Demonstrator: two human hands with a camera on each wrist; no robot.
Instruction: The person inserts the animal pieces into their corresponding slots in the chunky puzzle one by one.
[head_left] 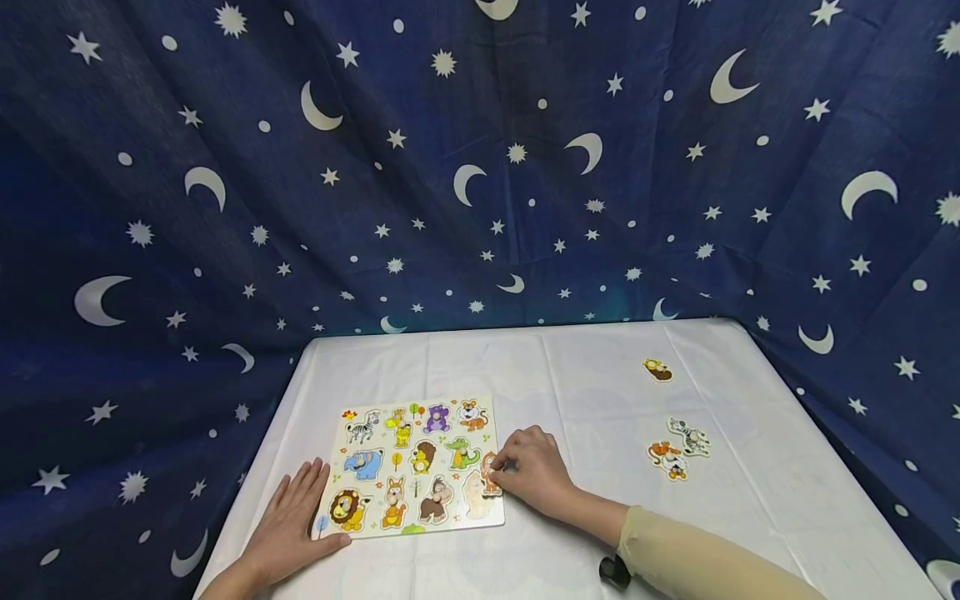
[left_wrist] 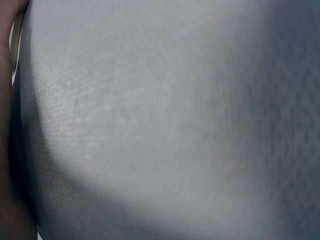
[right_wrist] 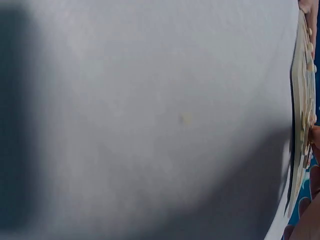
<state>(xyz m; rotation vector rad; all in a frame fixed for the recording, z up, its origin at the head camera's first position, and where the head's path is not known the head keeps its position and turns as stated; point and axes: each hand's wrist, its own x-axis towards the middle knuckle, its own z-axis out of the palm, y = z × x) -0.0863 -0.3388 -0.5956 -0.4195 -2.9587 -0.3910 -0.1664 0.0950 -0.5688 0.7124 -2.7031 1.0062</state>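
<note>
A wooden animal puzzle board (head_left: 411, 533) lies on the white table, with several animal pieces sitting in it. Near its lower right corner is a pale, unfilled recess (head_left: 476, 497). My right hand (head_left: 536, 471) pinches an orange animal puzzle piece (head_left: 491, 482) over the board's right edge, just beside that recess. Part of the piece is hidden by the fingers. My left hand (head_left: 288, 525) rests with straight fingers along the board's left edge, its thumb at the lower left corner. In the right wrist view the board (right_wrist: 297, 100) shows edge-on, with fingertips (right_wrist: 316, 137) at it.
To the right on the table (head_left: 600, 400) lie a zebra piece (head_left: 690, 437) and an orange-and-white animal piece (head_left: 669, 460), touching or nearly so. A brown-and-yellow piece (head_left: 657, 371) lies farther back. A dark blue curtain (head_left: 495, 225) with moons and stars hangs behind.
</note>
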